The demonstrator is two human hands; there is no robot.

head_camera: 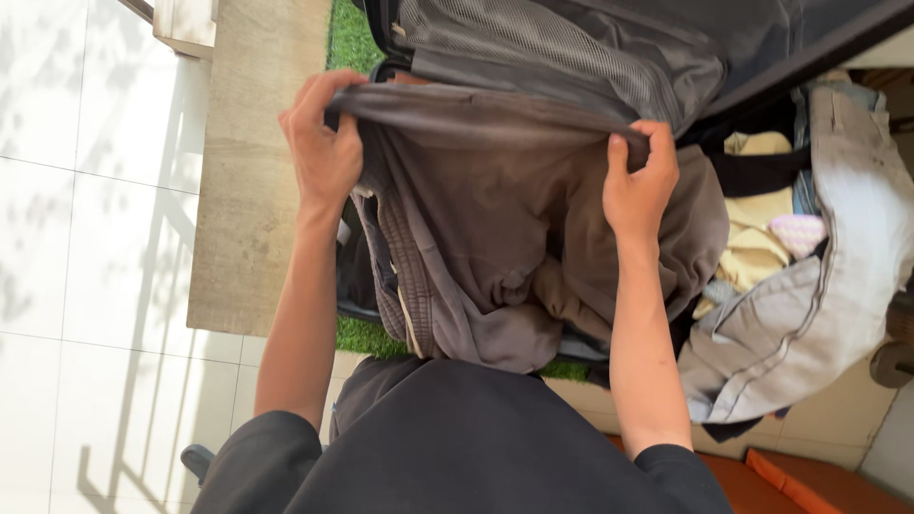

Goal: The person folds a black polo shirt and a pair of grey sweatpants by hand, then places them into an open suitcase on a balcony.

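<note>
A grey-brown garment point(495, 219) hangs crumpled, its top edge stretched taut and level over the open suitcase point(590, 48).

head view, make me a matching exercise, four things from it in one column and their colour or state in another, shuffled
Things:
1. garment held by left hand and right hand
2. suitcase
3. folded cloth
4. grass mat

Colour or state:
A. pale yellow
B. green
C. grey-brown, edge stretched between both hands
D. dark, lying open

Pairs: 1-C, 2-D, 3-A, 4-B
</note>
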